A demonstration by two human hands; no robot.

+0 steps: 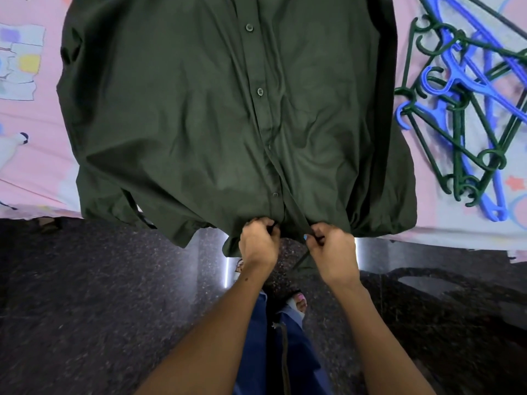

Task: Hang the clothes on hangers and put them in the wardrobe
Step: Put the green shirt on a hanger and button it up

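This is a bedroom in a home. A bed covered by a pink cotton sheet printed with pastel cartoon shapes [34,155] fills the upper view, and a loose pile of green and blue plastic clothes hangers [462,109] lies on it. Below the bed's edge runs a dark speckled polished stone floor [99,295].

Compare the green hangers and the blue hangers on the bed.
The green hangers are dark with thin bars; the blue hangers are bright with broader arms. More green ones show than blue. Both lie tangled in one pile on the pink sheet, right of the shirt.
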